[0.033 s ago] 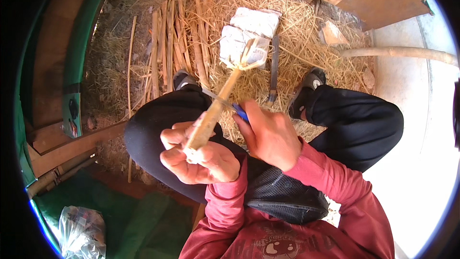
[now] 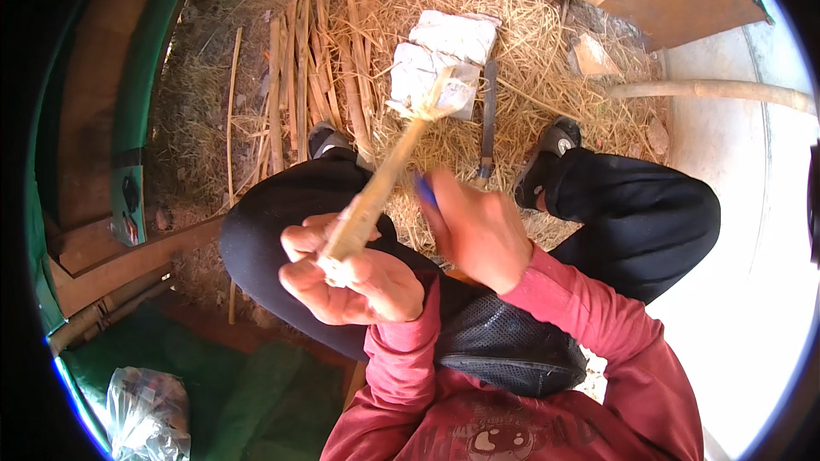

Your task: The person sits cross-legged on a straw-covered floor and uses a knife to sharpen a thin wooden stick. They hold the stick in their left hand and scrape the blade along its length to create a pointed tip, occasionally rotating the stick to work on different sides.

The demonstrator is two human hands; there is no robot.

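Observation:
My left hand (image 2: 367,286) is closed round the near end of a pale wooden stick (image 2: 382,181), which slants away toward the far right. Thin curled shavings (image 2: 430,106) fan out from the stick's far end. To the right of the stick, my right hand (image 2: 480,226) is wrapped round the blue handle of a knife (image 2: 425,190). The blade does not show clearly at this moment. A small gap parts this hand from the stick.
Beyond the stick lie white wrapped bundles (image 2: 418,68) on straw, beside a long dark blade (image 2: 489,111). Several wooden strips (image 2: 303,77) lie at the far left. A pole (image 2: 717,92) juts in from the right. A clear plastic bag (image 2: 147,414) sits lower left.
The knife, whose blade lay across the stick before, has come off it to the right and blurred. The stick and my left hand have shifted slightly left and nearer.

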